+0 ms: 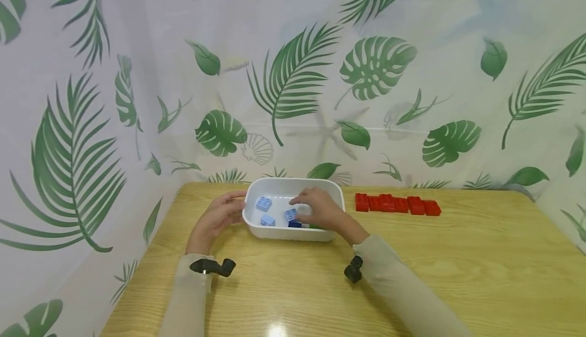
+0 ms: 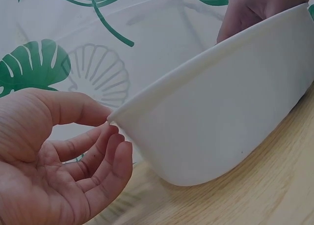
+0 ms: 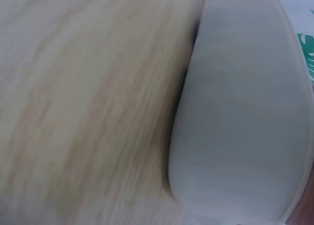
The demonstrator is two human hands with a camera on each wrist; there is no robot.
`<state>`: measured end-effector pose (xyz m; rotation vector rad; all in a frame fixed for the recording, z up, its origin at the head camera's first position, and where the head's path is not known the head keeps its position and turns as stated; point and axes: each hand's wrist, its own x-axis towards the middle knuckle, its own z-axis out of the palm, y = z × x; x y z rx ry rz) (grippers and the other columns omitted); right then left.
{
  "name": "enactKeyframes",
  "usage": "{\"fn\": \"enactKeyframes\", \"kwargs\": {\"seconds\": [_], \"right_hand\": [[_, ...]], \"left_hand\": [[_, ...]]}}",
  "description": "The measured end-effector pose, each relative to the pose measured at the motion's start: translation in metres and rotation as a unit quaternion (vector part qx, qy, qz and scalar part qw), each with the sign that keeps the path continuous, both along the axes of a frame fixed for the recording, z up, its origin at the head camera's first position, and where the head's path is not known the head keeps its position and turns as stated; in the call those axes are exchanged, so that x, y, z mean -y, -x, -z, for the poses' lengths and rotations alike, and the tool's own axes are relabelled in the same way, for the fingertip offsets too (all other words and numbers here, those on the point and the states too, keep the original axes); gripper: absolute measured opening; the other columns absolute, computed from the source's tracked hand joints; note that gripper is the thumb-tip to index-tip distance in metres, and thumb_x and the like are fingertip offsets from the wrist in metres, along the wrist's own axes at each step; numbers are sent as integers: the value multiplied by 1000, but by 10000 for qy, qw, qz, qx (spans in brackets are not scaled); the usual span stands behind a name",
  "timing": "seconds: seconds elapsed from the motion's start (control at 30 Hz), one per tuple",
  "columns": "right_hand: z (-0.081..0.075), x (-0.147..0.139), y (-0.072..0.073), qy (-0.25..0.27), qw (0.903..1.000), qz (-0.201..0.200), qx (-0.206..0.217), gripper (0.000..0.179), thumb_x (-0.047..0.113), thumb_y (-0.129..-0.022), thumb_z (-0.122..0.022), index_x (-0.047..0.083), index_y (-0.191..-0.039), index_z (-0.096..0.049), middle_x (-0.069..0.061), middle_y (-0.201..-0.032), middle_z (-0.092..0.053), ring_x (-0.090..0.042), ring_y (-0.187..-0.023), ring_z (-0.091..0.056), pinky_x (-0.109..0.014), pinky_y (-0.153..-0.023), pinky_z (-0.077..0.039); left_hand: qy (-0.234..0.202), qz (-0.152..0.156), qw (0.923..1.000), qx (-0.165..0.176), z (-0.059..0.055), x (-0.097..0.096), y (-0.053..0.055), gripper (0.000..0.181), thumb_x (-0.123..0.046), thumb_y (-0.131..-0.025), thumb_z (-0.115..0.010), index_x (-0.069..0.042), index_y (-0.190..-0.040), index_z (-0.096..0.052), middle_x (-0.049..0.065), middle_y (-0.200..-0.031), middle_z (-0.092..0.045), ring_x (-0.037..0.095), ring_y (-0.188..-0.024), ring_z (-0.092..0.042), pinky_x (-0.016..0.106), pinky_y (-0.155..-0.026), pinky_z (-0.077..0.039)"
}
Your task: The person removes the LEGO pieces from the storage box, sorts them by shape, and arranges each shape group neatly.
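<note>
A white plastic bin (image 1: pixel 293 233) stands on the table near its back edge. Light blue toy bricks (image 1: pixel 263 203) lie inside it, with a dark blue brick (image 1: pixel 295 223) and a bit of green (image 1: pixel 315 226) by the near wall. At the bin's left end, my left hand (image 1: pixel 222 215) pinches the rim (image 2: pixel 112 119) between thumb and fingers. My right hand (image 1: pixel 320 208) reaches into the bin over the right side. Its thumb and index finger stand apart beside a light blue brick (image 1: pixel 291 215); the bin wall hides the hand in the right wrist view.
Right of the bin, several red bricks (image 1: pixel 397 204) form a row on the wooden table (image 1: pixel 293 286). Behind the table hangs a leaf-patterned cloth (image 1: pixel 293 88). Each sleeve carries a black wrist mount (image 1: pixel 212 266).
</note>
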<state>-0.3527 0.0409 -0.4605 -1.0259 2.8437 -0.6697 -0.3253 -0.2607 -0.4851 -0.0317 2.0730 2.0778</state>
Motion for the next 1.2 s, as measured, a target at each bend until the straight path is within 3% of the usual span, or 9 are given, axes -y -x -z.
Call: {"fn": "enactKeyframes", "kwargs": {"seconds": [0.23,0.6,1.2], "right_hand": [[1,2,0,-320,9994,-65,-97,31,23,-95,-73,16,-125,-74,-10,-124,-68,-29,-116,-54,-49,-102,-42],[4,4,0,-343,9993,113,1,24,22,-94,-73,16,-118,-76,-8,-123,-68,-29,-118,-52,-52,-106,-41],[5,3,1,-336,9994,92,-47,25,19,-94,-73,11,-118,-75,-9,-121,-69,-29,-115,-54,-51,-105,-43]], "left_hand": [[44,1,10000,-7,-1,-1,0,50,-8,-101,-59,-1,-149,-47,17,-130,-66,13,-99,-67,29,-86,-57],[69,1,10000,1,-2,-1,-2,51,-10,-101,-60,-1,-149,-46,22,-134,-62,12,-97,-66,28,-85,-56],[-41,21,10000,-38,-1,0,-1,51,-9,-101,-60,1,-149,-45,15,-125,-67,12,-96,-66,26,-82,-57]]}}
